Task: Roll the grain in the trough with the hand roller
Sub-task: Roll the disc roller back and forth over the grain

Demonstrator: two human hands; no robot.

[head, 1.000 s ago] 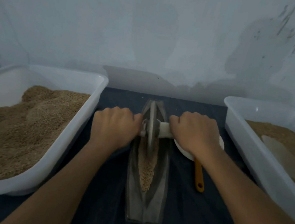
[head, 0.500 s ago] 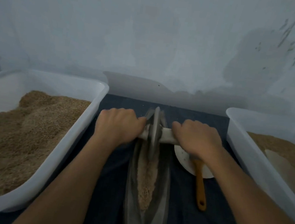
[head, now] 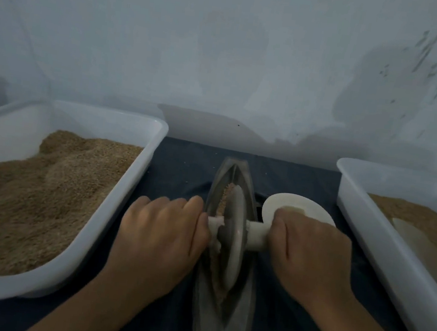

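Note:
A narrow boat-shaped grey trough (head: 238, 173) lies lengthwise on the dark cloth in the middle. Brown grain (head: 225, 193) shows in its groove beyond the wheel. The hand roller (head: 232, 238), a pale disc on a white cross handle, stands upright in the groove near the trough's middle. My left hand (head: 160, 238) is shut on the left handle end. My right hand (head: 308, 254) is shut on the right handle end (head: 256, 236). The grain under the disc and hands is hidden.
A white tub (head: 111, 221) heaped with brown grain stands on the left. Another white tub (head: 382, 257) with grain and a pale scoop stands on the right. A white round dish (head: 294, 203) lies behind my right hand. A pale wall rises just behind.
Both hands have pulled the roller back along the trough toward me, from its far end to about its middle. The white dish now shows behind my right hand.

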